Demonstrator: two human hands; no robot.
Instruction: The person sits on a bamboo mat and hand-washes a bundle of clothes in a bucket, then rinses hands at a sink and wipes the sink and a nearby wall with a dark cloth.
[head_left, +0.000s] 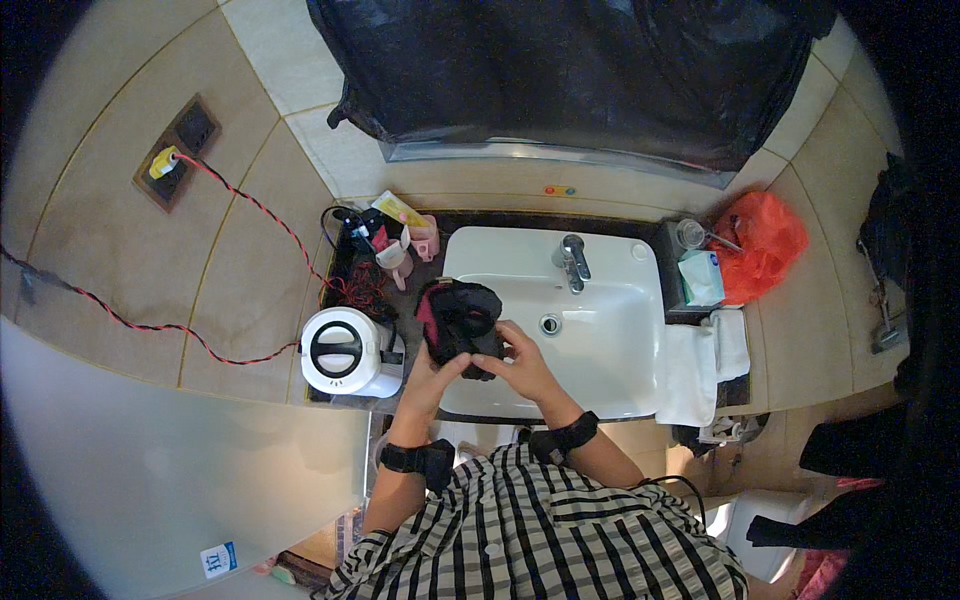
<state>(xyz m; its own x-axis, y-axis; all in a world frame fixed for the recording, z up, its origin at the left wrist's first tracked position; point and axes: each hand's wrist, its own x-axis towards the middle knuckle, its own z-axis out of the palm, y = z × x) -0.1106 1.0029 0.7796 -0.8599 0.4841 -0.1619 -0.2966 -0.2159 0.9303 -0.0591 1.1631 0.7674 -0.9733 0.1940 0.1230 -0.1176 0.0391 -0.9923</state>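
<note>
Both of my hands hold a bundled black fabric item (466, 315) with a dark pink patch on its left side. It is above the left edge of the white washbasin (600, 360); its exact kind is unclear. My left hand (433, 382) grips it from below left, thumb on the near edge. From the lower right, my right hand (523, 361) pinches the same near edge, the two thumbs nearly meeting. Beyond the bundle to the right stand a chrome faucet (574, 262) and the drain (550, 324). A black band circles each wrist.
A white round-topped appliance (337, 351) stands left on the dark counter, near twisted red-black cords (262, 213). Pink cups (424, 236) are behind. On the right are a tissue pack (702, 276), a red plastic bag (761, 244) and white towels (686, 371). Black sheeting (577, 75) hangs above.
</note>
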